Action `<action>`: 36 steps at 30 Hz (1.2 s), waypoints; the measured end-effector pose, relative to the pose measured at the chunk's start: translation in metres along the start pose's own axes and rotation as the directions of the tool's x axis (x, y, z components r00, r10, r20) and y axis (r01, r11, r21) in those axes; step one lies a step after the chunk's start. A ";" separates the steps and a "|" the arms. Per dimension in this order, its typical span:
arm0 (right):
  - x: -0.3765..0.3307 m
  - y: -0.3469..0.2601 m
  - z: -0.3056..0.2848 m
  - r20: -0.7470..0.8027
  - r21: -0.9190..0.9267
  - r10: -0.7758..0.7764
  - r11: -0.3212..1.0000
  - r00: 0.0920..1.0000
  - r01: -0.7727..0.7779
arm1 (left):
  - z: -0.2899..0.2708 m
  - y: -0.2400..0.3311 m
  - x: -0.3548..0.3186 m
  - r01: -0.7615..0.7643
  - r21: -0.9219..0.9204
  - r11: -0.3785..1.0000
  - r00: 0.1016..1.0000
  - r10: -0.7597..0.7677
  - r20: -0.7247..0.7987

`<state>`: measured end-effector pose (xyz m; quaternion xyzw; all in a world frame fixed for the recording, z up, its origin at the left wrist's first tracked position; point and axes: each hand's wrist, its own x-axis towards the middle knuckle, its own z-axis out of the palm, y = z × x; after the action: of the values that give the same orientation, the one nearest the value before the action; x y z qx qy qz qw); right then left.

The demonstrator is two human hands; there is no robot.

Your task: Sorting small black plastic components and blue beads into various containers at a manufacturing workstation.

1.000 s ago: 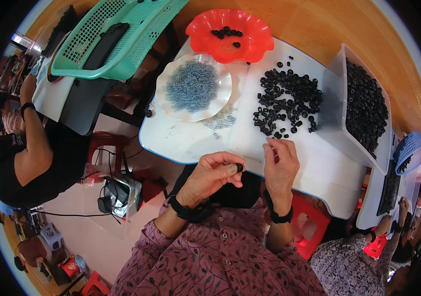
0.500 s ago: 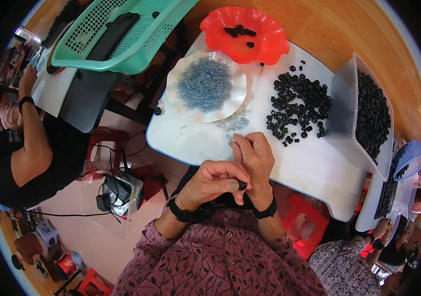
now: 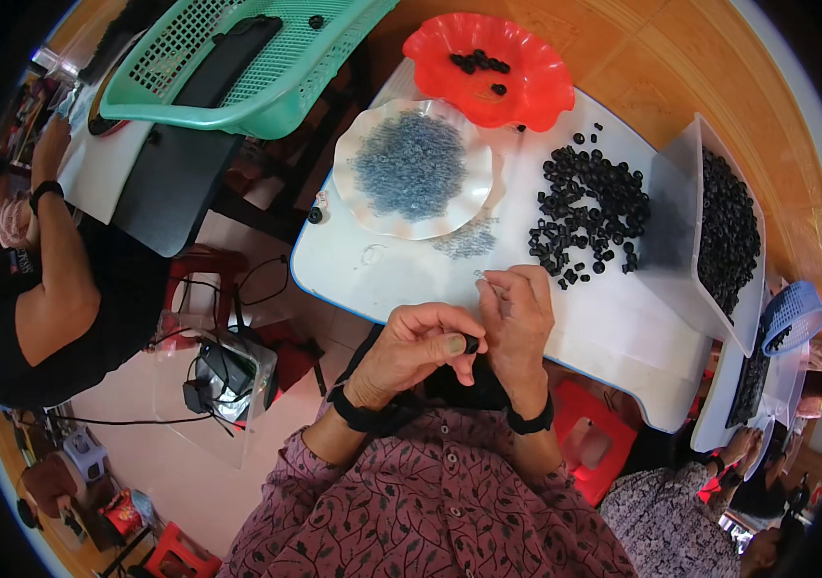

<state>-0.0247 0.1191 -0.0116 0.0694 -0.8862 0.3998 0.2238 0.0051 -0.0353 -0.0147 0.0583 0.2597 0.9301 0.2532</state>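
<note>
Near the table's front edge, my left hand [image 3: 413, 349] is closed, pinching a small black cylindrical part [image 3: 471, 343] between thumb and fingers. Just right of it and slightly farther out, my right hand [image 3: 521, 313] has its thumb and forefinger pinched on a tiny clear piece [image 3: 479, 275] above the white table [image 3: 382, 279]. Beyond my hands, a white scalloped plate [image 3: 484, 175] bears a heap of small clear bluish pieces [image 3: 409, 166]. Some of these pieces [image 3: 469, 239] lie scattered beside the plate. Loose black parts [image 3: 589, 207] are spread to the right.
At the right stands a translucent bin [image 3: 669, 212] filled with black parts. A red scalloped dish [image 3: 538, 91] at the back holds several more. A green basket [image 3: 281, 120] is at the far left. Co-workers sit left [image 3: 64, 299] and lower right [image 3: 671, 530]. A red stool [image 3: 604, 424] stands below.
My right hand has shifted a little to the right, away from the left, and the clear piece now shows at its fingertips. My left hand keeps the black part. The view has shifted slightly.
</note>
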 end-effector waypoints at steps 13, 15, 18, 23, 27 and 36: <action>-0.002 0.020 -0.028 0.014 -0.113 0.159 0.981 0.987 -0.156 | 0.002 -0.008 0.012 0.040 0.099 0.994 0.976 -0.018 -0.217; -0.002 0.020 -0.026 -0.003 -0.104 0.163 0.981 0.987 -0.163 | 0.002 -0.008 0.012 0.040 0.100 0.994 0.975 -0.017 -0.220; 0.000 0.013 -0.025 -0.016 -0.074 0.188 0.979 0.982 -0.188 | 0.002 -0.009 0.013 0.040 0.099 0.994 0.975 -0.017 -0.221; 0.000 0.014 -0.021 -0.020 -0.136 0.152 0.979 0.988 -0.153 | 0.003 -0.009 0.015 0.041 0.114 0.993 0.975 -0.015 -0.220; 0.001 0.019 -0.018 -0.049 -0.188 0.103 0.976 0.993 -0.110 | 0.002 -0.011 0.015 0.034 0.108 0.994 0.977 -0.011 -0.213; 0.000 0.021 -0.019 -0.046 -0.196 0.068 0.978 0.997 -0.076 | 0.003 -0.010 0.015 0.040 0.103 0.994 0.975 -0.016 -0.223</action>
<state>-0.0246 0.1475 -0.0143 0.0069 -0.9189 0.3187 0.2322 -0.0030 -0.0190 -0.0180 -0.0359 0.3363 0.9120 0.2322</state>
